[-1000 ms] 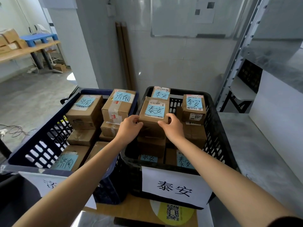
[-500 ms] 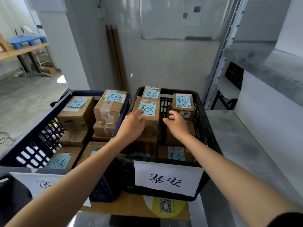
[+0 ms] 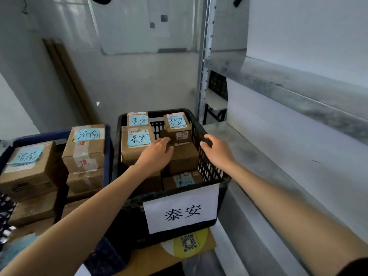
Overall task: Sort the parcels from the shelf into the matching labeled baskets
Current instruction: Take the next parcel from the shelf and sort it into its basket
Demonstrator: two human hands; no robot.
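The parcel (image 3: 137,145) I'm tracking sits inside the black basket (image 3: 208,170), on its left side in the top layer, blue tag up. My left hand (image 3: 156,155) lies flat and relaxed against the parcel's right edge, gripping nothing. My right hand (image 3: 218,151) hovers over the basket's right rim, fingers loose and empty. A blue basket (image 3: 108,142) stands just left of the black basket, and a grey shelf (image 3: 258,152) just right of it.
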